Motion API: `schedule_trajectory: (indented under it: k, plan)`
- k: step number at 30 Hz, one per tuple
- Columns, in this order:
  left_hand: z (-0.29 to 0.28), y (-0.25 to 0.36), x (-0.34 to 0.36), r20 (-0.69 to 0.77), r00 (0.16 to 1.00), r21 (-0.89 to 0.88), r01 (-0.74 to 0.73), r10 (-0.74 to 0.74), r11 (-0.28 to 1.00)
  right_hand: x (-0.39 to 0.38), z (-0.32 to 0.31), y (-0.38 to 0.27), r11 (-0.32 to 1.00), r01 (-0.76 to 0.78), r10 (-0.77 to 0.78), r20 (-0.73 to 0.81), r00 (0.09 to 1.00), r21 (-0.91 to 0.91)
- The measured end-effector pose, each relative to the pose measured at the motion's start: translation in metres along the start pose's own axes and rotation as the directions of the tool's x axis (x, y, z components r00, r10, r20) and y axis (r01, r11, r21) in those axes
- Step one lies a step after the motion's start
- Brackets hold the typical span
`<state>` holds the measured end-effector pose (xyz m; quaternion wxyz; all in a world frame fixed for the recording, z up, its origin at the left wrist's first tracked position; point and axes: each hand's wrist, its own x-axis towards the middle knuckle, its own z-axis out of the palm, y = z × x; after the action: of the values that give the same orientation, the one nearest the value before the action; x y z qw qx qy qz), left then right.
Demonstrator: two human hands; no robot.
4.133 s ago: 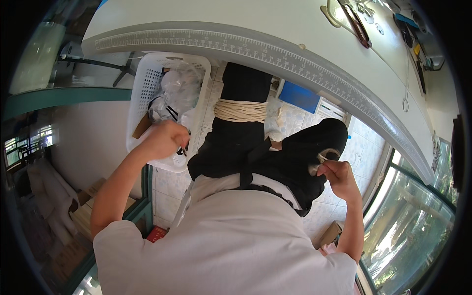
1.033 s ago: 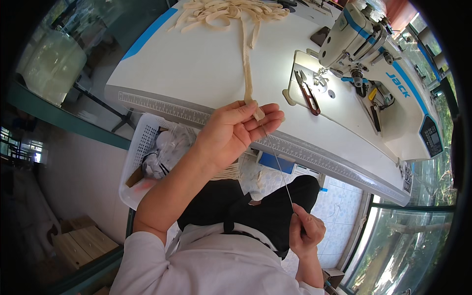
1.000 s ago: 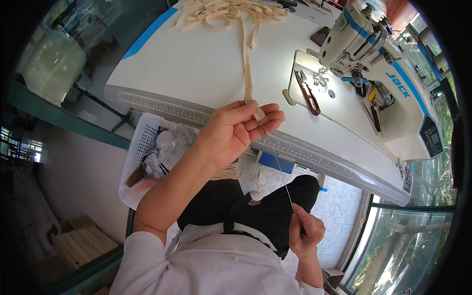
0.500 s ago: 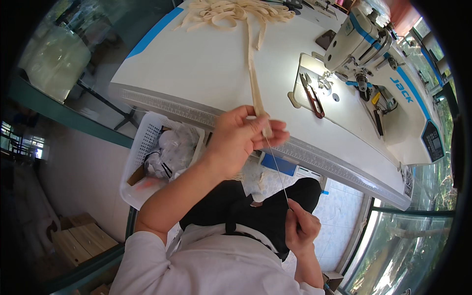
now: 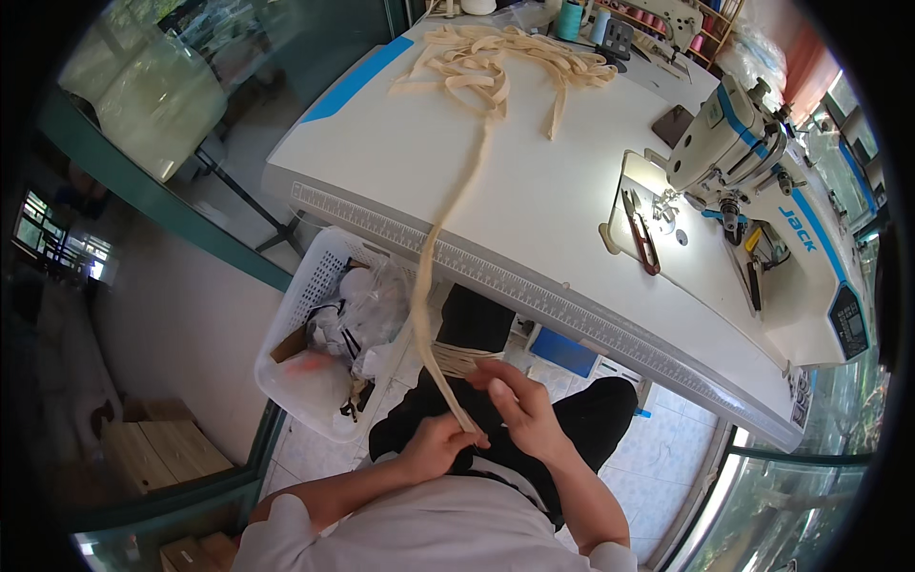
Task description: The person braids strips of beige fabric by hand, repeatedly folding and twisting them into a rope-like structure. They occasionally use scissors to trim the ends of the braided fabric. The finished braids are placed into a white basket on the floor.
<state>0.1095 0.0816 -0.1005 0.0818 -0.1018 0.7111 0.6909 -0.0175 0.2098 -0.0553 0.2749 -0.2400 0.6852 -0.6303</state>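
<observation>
A long beige fabric strip [image 5: 422, 296] runs from a loose heap of the same strip [image 5: 481, 71] at the far side of the table, over the front edge and down to my lap. My left hand [image 5: 438, 446] pinches its near end above my lap. Close beside it on the right, my right hand [image 5: 522, 412] is raised with thumb and fingers apart. I see nothing held in it; the thin thread or wire is not visible. Narrow beige cords [image 5: 462, 359] lie across my thigh, just beyond my hands.
On the right of the white table [image 5: 381, 162] stands a sewing machine [image 5: 762, 162], its lamp lit. Thread snips [image 5: 640, 234] lie beside its needle area. Along the front edge runs a ruler strip [image 5: 457, 259]. A white basket [image 5: 278, 348] of plastic bags stands at left below the table.
My left hand has come down from the table edge to my lap with the strip's end. My right hand has risen and moved left beside it, and its fingers have opened.
</observation>
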Motion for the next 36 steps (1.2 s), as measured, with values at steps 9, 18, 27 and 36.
schedule_trajectory:
  k: [9, 18, 27, 36]
  plan:
    - [-0.033, 0.023, 0.001, 0.12, 0.992, 0.138, 0.021, -0.037, 0.99, 0.056, 0.039, -0.044, 0.986, 0.046, -0.073, 0.161, 0.984, 0.162]
    - [-0.071, 0.044, 0.026, -0.071, 0.989, -0.172, -0.141, 0.13, 0.975, -0.032, 0.031, 0.06, 0.96, -0.245, 0.21, 0.233, 0.95, 0.133]
    - [-0.024, 0.008, 0.001, -0.031, 0.974, 0.363, -0.197, 0.223, 0.911, -0.002, -0.002, 0.01, 1.0, 0.014, -0.014, -0.074, 0.997, 0.008]
    - [-0.076, 0.054, 0.014, -0.198, 0.87, 0.501, -0.306, 0.451, 0.809, 0.025, 0.015, 0.005, 0.956, 0.044, -0.016, -0.095, 0.995, 0.289]
